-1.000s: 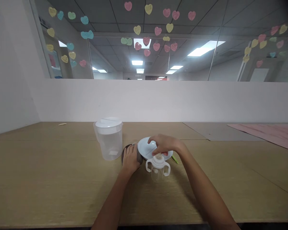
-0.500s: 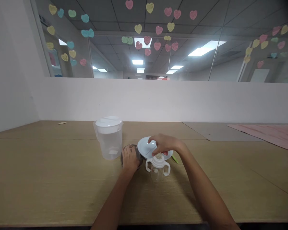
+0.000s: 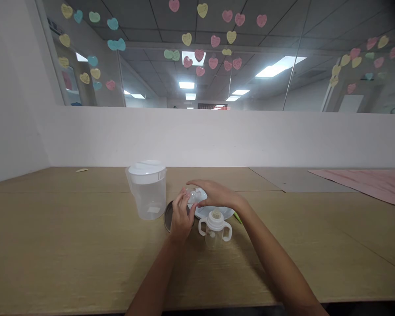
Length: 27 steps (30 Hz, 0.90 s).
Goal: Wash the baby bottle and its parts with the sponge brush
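A small clear, dome-like piece [image 3: 193,195] is between my two hands, above the dark round dish and the white plate. My left hand [image 3: 181,215] has its fingertips against the left side of this piece, over the dark dish [image 3: 167,217]. From the right, my right hand [image 3: 213,193] reaches over the white plate [image 3: 228,212] with its fingers curved around the piece. Nearer to me stands a clear baby bottle [image 3: 215,228] with a white collar and two white handles, upright and untouched. My hands cover much of the dish and plate.
A clear pitcher with a white lid [image 3: 149,188] stands left of the dish. A green item [image 3: 238,218] lies at the plate's right edge. A pink cloth [image 3: 368,181] lies at the far right on a grey sheet [image 3: 276,175]. A white wall closes the back.
My left hand has risen off the dark dish to the clear piece. My right hand has moved left from above the bottle and plate to meet it. The view has shifted slightly.
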{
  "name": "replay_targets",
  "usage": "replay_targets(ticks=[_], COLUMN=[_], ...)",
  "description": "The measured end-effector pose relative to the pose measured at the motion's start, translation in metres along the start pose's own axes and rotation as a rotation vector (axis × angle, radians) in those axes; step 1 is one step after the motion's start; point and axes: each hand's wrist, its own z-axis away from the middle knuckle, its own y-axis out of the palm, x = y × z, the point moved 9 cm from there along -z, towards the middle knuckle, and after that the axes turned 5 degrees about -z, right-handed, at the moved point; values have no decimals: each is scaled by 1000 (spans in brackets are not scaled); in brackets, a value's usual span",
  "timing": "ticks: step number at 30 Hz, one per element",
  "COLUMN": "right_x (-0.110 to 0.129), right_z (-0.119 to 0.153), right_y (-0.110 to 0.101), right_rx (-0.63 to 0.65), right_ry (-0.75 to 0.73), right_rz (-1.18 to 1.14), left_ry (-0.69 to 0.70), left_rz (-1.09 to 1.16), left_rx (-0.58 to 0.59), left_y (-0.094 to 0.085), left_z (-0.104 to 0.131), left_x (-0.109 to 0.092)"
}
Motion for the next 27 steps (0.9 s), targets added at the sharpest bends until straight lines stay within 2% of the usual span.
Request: replay_targets(ticks=[4,9,11,16,18,21,24,27], right_x=[9,5,-1,-13,-11,-1,5,-3], right_z=[-1,7,13,33,38,40,39,36], right_y=[-4,-16,-23,-37,-42,-45,-40,-30], right_rx=[-14,-6,-16,5,12,37,98,155], right_ry=[-40,9,45,155,175,145,97,138], right_rz=[-24,-23,-53,-60,-58,-89,-63,-15], left_ry=[-6,-134,-121,81,56,-58,-105,-125], left_rz=[62,228,252,341,352,330,305,303], left_rx=[15,111,201,509,578,602,587,579], left_y=[2,13,19,38,44,48,48,48], left_z=[0,7,10,19,22,23,22,21], left_x=[1,7,1,-36,-41,-37,-33,-31])
